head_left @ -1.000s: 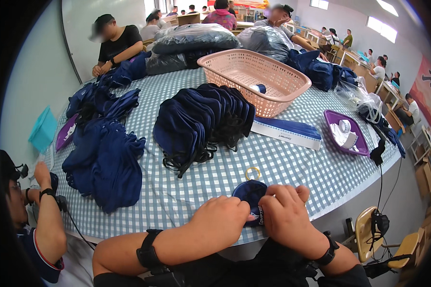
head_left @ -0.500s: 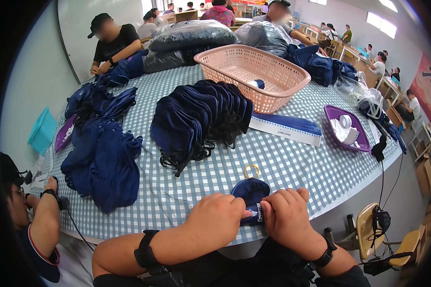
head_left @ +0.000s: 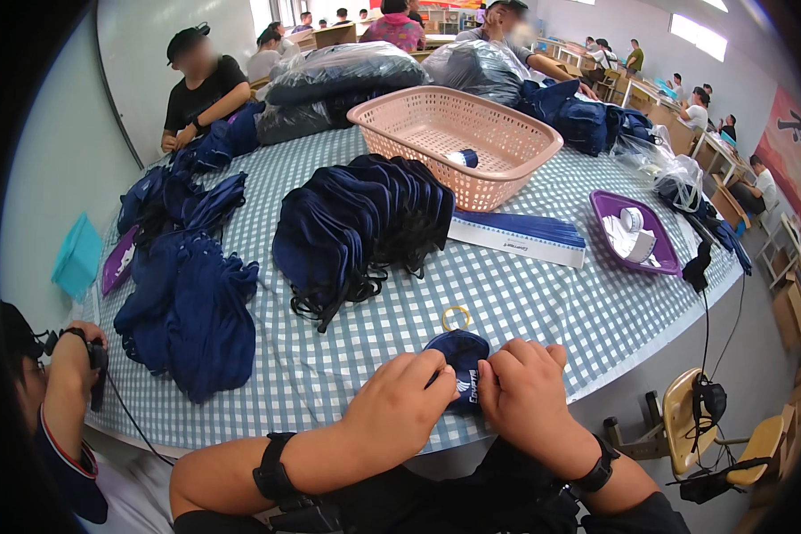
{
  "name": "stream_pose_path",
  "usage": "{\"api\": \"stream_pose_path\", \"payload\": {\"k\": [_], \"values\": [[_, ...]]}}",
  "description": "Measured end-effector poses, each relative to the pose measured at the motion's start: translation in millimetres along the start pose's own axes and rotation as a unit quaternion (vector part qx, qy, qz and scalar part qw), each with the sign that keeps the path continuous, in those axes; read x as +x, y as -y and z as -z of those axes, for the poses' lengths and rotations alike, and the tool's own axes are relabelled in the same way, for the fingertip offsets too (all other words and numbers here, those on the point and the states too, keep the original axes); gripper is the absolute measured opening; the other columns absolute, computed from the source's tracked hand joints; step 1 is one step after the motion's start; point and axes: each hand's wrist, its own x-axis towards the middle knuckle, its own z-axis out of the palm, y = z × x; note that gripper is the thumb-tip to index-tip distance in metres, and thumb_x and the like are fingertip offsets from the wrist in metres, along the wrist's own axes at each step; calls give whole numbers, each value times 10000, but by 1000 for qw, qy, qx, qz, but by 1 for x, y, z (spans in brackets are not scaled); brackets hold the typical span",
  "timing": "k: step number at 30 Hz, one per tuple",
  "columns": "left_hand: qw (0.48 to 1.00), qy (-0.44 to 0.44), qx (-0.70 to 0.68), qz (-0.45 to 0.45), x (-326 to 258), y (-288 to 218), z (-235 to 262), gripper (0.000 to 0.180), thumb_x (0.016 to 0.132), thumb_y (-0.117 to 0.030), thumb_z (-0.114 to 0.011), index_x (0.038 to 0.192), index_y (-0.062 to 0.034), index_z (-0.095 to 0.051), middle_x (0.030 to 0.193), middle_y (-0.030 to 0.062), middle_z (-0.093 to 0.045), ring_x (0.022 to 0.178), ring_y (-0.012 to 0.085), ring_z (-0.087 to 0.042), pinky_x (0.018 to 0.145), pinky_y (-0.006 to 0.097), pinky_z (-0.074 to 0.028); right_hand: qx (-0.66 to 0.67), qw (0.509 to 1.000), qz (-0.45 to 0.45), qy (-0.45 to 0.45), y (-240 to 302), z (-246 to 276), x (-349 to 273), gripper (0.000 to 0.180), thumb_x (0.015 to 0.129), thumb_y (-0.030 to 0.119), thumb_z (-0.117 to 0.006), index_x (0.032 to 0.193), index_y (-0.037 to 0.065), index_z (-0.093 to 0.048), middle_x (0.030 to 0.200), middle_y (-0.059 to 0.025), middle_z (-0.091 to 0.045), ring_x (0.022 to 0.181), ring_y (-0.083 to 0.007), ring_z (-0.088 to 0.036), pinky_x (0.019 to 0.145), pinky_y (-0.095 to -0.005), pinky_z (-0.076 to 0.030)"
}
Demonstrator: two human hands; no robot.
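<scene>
A navy cloth piece [head_left: 465,349] with a rounded end and a white print lies at the table's near edge, directly before me. On its left side my left hand [head_left: 402,396] is closed, pinching the cloth between thumb and fingers. My right hand [head_left: 527,389] grips its right side with bent fingers, the thumb next to the print. Part of the cloth is hidden behind both hands. A thin yellow ring [head_left: 455,318], like a rubber band, rests just beyond it. Farther off sits a fanned stack of navy cloth pieces [head_left: 356,227] with black straps.
Blue-and-white printed paper strips [head_left: 518,246] lie beside the stack. A pink basket [head_left: 525,165] holds a small navy roll [head_left: 463,158]; a purple tray [head_left: 601,214] holds white rolls and papers. Loose navy cloth [head_left: 187,311] is heaped left. A co-worker's arm [head_left: 67,378] is at lower left.
The view has shifted slightly. My hands have moved a little on the cloth, and more of its white print shows between them. The co-worker at lower left has raised a hand nearer the head.
</scene>
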Motion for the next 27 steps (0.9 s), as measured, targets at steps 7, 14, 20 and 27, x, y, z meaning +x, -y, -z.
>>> {"api": "stream_pose_path", "payload": {"k": [7,14,20,27], "values": [[1000,16,8,-11,-1,-3,4,368,811,-201,-766,1056,44,-643,984,155,-607,903,331,-597,844,430,-480,-11,1000,-15,-1,-3,-1,5,254,855,196,-666,630,112,-583,647,-59,-554,650,-253,-541,727,-434,-315],[999,25,40,-19,4,-4,-3,292,822,-185,-743,1002,13,-626,927,143,-596,858,328,-586,803,432,-475,-35,999,-19,19,-7,4,6,291,857,187,-644,588,109,-564,583,-63,-539,601,-261,-531,720,-433,-317],[999,25,23,-24,7,0,-5,225,815,-154,-728,931,-8,-601,901,151,-593,848,342,-582,785,436,-469,-53,996,62,-37,-12,3,1,190,870,227,-648,724,125,-580,804,-41,-604,760,-210,-559,773,-425,-306],[1000,1,0,-22,9,2,-7,126,797,-39,-679,881,-8,-590,843,149,-589,799,349,-567,740,449,-456,-56,989,131,-45,-5,11,-6,240,917,299,-621,752,136,-560,804,-25,-542,768,-189,-501,802,-409,-282]]}}
